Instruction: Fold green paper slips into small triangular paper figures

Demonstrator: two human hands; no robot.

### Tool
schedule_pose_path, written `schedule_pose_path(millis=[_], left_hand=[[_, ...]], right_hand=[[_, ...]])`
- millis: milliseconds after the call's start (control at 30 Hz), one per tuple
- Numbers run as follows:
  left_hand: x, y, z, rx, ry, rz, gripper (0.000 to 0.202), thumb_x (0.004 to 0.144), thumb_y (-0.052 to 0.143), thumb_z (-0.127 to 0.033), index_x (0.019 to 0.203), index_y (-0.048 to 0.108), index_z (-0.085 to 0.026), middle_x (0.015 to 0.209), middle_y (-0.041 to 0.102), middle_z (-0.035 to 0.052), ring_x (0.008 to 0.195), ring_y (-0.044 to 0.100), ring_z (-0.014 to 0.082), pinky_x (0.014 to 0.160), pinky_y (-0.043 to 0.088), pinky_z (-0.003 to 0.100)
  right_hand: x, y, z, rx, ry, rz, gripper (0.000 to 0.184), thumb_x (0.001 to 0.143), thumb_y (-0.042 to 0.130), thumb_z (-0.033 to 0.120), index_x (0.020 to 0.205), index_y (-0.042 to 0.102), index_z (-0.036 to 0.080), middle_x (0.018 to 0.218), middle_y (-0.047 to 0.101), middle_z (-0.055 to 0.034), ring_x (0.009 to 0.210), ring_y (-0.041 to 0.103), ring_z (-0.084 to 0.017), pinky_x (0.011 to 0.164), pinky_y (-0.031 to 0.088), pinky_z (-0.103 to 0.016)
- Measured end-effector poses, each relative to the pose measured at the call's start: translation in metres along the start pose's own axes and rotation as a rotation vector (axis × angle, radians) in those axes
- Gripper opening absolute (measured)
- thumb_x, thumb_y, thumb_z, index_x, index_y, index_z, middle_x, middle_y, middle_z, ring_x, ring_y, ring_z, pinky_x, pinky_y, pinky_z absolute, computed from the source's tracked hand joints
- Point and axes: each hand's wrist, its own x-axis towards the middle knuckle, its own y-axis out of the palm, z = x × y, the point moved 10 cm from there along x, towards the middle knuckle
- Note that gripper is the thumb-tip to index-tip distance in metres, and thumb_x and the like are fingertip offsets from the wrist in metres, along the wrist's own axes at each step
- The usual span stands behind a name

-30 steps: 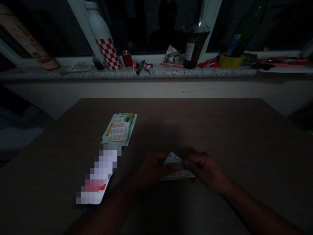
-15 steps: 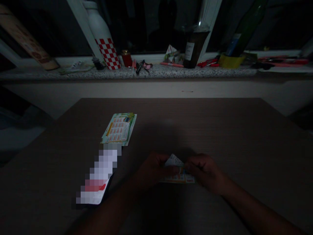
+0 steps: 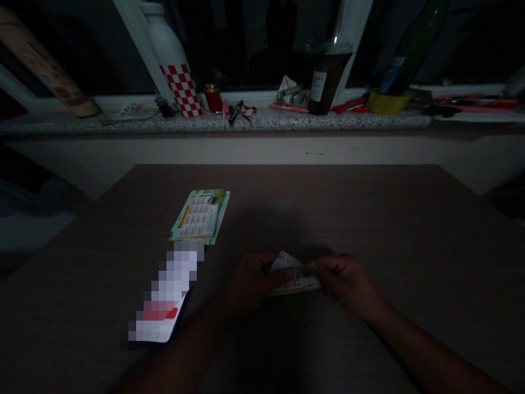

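A partly folded printed paper (image 3: 297, 282) is between my hands, low in the middle of the head view. Its top rises to a white triangular point, and coloured print runs along the lower band. My left hand (image 3: 255, 280) is closed on its left side, thumb lying across the front. At the right edge, my right hand (image 3: 342, 279) pinches the paper between thumb and fingers. To the left lies a stack of similar printed sheets (image 3: 199, 216) on the brown table (image 3: 369, 208). Dim light hides the fingers behind the paper.
A phone with a blurred bright screen (image 3: 164, 328) lies left of my left forearm. On the stone windowsill (image 3: 270, 125) stand a red-checked white bottle (image 3: 182, 87), a dark cup (image 3: 324, 82), a green bottle (image 3: 414, 49) and a folded paper piece (image 3: 287, 87).
Both hands have shifted slightly up, and the paper has moved up and left, tilting a little. My left thumb has slid left along its front, uncovering more print.
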Motion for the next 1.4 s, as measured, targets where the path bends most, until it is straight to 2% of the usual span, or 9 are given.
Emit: schedule_pose_path(millis=[167, 267, 433, 600, 800, 900, 1033, 1233, 1400], left_hand=[[-0.005, -0.014, -0.013, 0.169, 0.074, -0.186, 0.023, 0.076, 0.069, -0.035, 0.088, 0.072, -0.016, 0.082, 0.073, 0.0035, 0.075, 0.066, 0.0190, 0.066, 0.050, 0.026], [-0.013, -0.020, -0.036, 0.466, 0.275, -0.313, 0.020, 0.082, 0.064, -0.033, 0.093, 0.072, -0.019, 0.087, 0.074, 0.0042, 0.081, 0.067, 0.0207, 0.071, 0.052, 0.030], [-0.046, 0.015, -0.073, 0.964, 0.926, -0.269, 0.024, 0.084, 0.055, -0.014, 0.105, 0.065, -0.022, 0.115, 0.067, 0.0070, 0.108, 0.061, 0.0203, 0.090, 0.050, 0.038], [-0.061, 0.039, -0.077, 1.192, 1.138, -0.245, 0.024, 0.082, 0.056, -0.008, 0.103, 0.062, -0.018, 0.116, 0.067, 0.0101, 0.115, 0.057, 0.0210, 0.095, 0.047, 0.039], [-0.058, 0.054, -0.076, 1.292, 1.068, -0.183, 0.025, 0.084, 0.054, -0.011, 0.107, 0.060, -0.018, 0.122, 0.063, 0.0099, 0.119, 0.053, 0.0220, 0.101, 0.040, 0.040], [-0.054, 0.056, -0.072, 1.252, 0.981, -0.124, 0.030, 0.083, 0.061, -0.027, 0.111, 0.059, -0.019, 0.131, 0.056, 0.0110, 0.124, 0.048, 0.0257, 0.104, 0.037, 0.044], [-0.047, 0.036, -0.070, 1.022, 0.825, -0.202, 0.046, 0.079, 0.067, -0.035, 0.120, 0.054, -0.019, 0.132, 0.052, 0.0124, 0.124, 0.045, 0.0267, 0.103, 0.037, 0.043], [-0.014, 0.005, -0.036, 0.541, 0.299, -0.163, 0.020, 0.085, 0.060, -0.033, 0.096, 0.066, -0.017, 0.090, 0.068, 0.0046, 0.083, 0.063, 0.0173, 0.073, 0.049, 0.028], [-0.012, 0.009, -0.038, 0.478, 0.278, -0.150, 0.014, 0.082, 0.061, -0.027, 0.080, 0.068, -0.016, 0.073, 0.067, 0.0014, 0.069, 0.060, 0.0142, 0.063, 0.044, 0.024]], right_hand=[[0.000, -0.018, -0.004, 0.068, -0.024, -0.107, 0.048, 0.087, 0.048, 0.056, 0.061, 0.055, 0.016, 0.047, 0.041, 0.0046, 0.042, 0.033, -0.007, 0.040, 0.025, -0.021], [-0.002, -0.030, -0.006, 0.060, -0.007, -0.215, 0.041, 0.084, 0.057, 0.051, 0.066, 0.060, 0.015, 0.048, 0.043, 0.0047, 0.043, 0.034, -0.007, 0.040, 0.024, -0.020], [-0.002, -0.017, -0.007, 0.226, 0.031, -0.120, 0.034, 0.081, 0.063, 0.048, 0.072, 0.066, 0.015, 0.046, 0.047, 0.0048, 0.038, 0.037, -0.006, 0.037, 0.027, -0.020], [-0.001, -0.008, -0.002, 0.375, -0.004, -0.058, 0.025, 0.078, 0.069, 0.039, 0.068, 0.068, 0.016, 0.055, 0.061, 0.0006, 0.046, 0.052, -0.009, 0.046, 0.041, -0.022], [-0.001, -0.015, -0.003, 0.349, 0.011, -0.134, 0.019, 0.074, 0.072, 0.035, 0.069, 0.070, 0.017, 0.060, 0.066, -0.0014, 0.053, 0.057, -0.012, 0.053, 0.047, -0.024], [-0.002, -0.027, 0.000, 0.251, -0.023, -0.236, 0.015, 0.071, 0.071, 0.030, 0.065, 0.068, 0.017, 0.058, 0.065, -0.0009, 0.051, 0.057, -0.012, 0.051, 0.047, -0.023], [-0.005, -0.034, 0.013, 0.038, -0.125, -0.301, 0.007, 0.068, 0.067, 0.021, 0.063, 0.067, 0.017, 0.057, 0.065, -0.0008, 0.051, 0.057, -0.012, 0.049, 0.047, -0.022], [-0.008, -0.012, 0.028, -0.156, -0.262, -0.163, 0.006, 0.069, 0.065, 0.016, 0.063, 0.065, 0.017, 0.057, 0.064, -0.0006, 0.051, 0.055, -0.012, 0.047, 0.045, -0.021], [-0.010, -0.009, 0.037, -0.153, -0.337, -0.172, 0.008, 0.073, 0.062, 0.013, 0.067, 0.065, 0.018, 0.062, 0.063, -0.0015, 0.055, 0.057, -0.013, 0.049, 0.045, -0.023]])
